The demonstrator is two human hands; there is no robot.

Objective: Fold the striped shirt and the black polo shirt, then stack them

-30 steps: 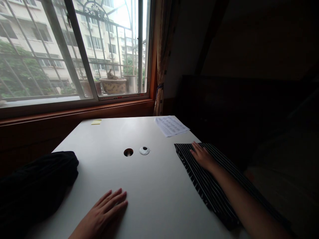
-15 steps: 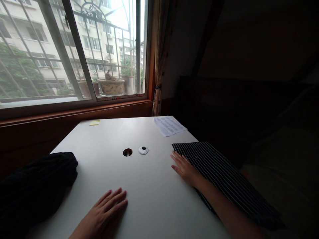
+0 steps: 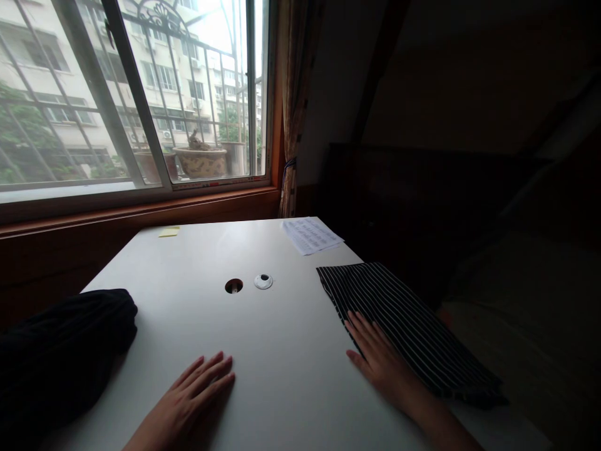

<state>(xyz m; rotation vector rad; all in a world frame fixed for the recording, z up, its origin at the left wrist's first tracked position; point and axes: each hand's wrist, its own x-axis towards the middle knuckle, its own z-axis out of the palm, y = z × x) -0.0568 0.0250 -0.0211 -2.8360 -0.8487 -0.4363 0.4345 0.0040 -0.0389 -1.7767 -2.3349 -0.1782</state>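
Note:
A black cloth with thin white stripes [image 3: 404, 319] lies flat along the right side of the white table [image 3: 282, 351]. My right hand [image 3: 382, 360] rests open at its near left edge, fingertips on the stripes and thumb stretched out beside them. Palm down on the bare tabletop, my left hand [image 3: 195, 388] is open and holds nothing. To its left is a bunched dark cloth [image 3: 70, 351]; its folds are too dark to make out.
Mid-table there is a round hole [image 3: 233, 286] beside a white round cover [image 3: 263, 282]. Printed papers [image 3: 312, 235] lie at the far right corner, a yellow sticky note [image 3: 169, 232] at the far left. Beyond stand a window [image 3: 197, 94] and a tied curtain [image 3: 291, 125].
My right hand has slid back toward me along the striped cloth's edge. The cloth's near end lies differently, drawn in a little. My left hand stays in place; the view has shifted slightly.

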